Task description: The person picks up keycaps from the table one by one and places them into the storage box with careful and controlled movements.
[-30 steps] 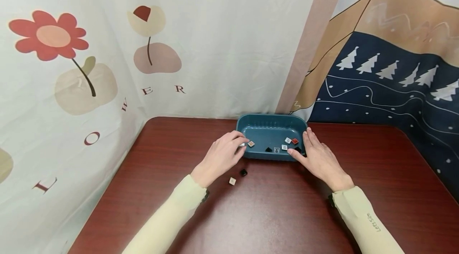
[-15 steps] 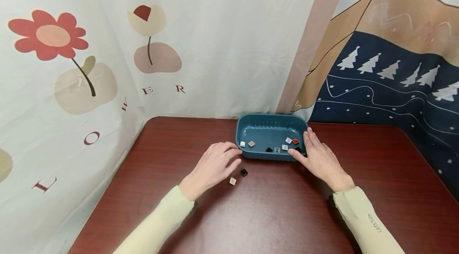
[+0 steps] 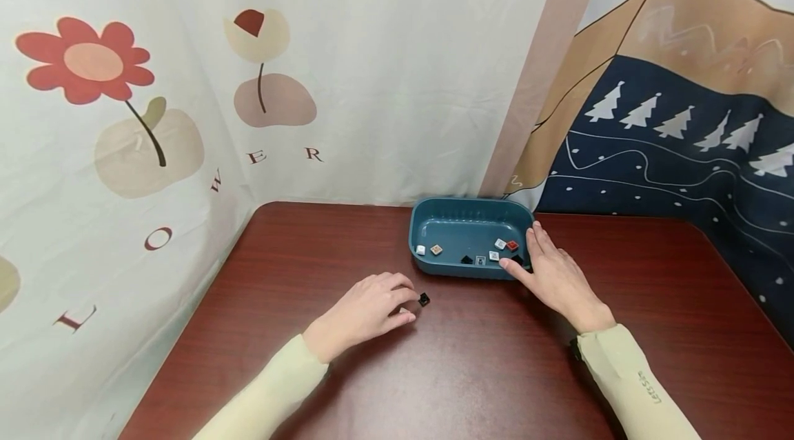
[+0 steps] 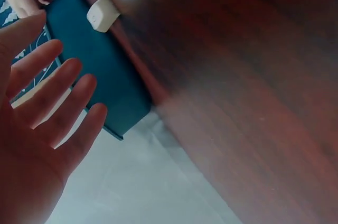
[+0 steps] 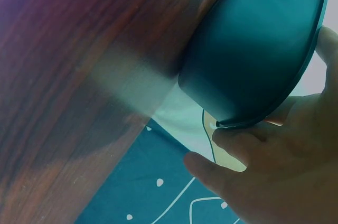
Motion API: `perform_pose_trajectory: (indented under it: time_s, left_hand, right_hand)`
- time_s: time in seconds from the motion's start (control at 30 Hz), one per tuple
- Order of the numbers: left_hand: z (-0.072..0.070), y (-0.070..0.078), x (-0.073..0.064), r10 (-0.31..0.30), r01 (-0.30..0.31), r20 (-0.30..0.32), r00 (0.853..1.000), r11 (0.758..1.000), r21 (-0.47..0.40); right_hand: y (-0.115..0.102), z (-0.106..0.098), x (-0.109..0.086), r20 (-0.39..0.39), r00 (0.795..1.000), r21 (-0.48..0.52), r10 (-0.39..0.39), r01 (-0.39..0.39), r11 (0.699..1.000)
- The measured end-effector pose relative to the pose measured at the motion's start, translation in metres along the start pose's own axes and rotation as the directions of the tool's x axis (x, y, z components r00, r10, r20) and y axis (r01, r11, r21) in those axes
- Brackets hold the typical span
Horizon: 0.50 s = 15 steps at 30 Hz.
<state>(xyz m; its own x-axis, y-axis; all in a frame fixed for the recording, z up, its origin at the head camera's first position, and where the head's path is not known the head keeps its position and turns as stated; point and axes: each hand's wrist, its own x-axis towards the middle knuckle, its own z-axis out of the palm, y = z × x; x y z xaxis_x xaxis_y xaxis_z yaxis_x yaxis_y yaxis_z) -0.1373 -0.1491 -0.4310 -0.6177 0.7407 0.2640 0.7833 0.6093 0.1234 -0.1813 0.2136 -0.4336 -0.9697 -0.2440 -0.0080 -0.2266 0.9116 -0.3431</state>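
My left hand (image 3: 366, 312) hovers low over the table, fingers spread and slightly bent around a cream keycap (image 4: 103, 14). Fingers and thumb show nothing between them in the left wrist view; in the head view they partly hide that keycap. Just past the fingertips lies a black keycap (image 3: 424, 299). My right hand (image 3: 558, 281) holds the near right corner of a blue plastic tray (image 3: 471, 203), its thumb over the front rim and its fingers along the right end. Several keycaps lie inside, among them a red one (image 3: 511, 245) and an orange-tinted one (image 3: 437, 250).
The tray stands at the back of a reddish-brown wooden table (image 3: 471, 371), close to a pale curtain (image 3: 384, 81) printed with flowers. To the right hangs a dark blue cloth (image 3: 651, 164) with white trees.
My left hand has drawn back from the tray's left end, leaving a white keycap inside, and come down toward the cream keycap on the table. The right hand stays at the tray's corner.
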Motion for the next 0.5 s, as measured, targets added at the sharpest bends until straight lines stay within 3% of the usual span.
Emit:
perform_pose_trajectory:
  time_s: [0.5]
  left_hand:
    - [0.004, 0.001, -0.012, 0.046, -0.041, 0.095, 0.994, 0.998, -0.05]
  right_hand:
    - [-0.002, 0.0, -0.001, 0.004, 1.0, 0.012, 0.005, -0.005, 1.0]
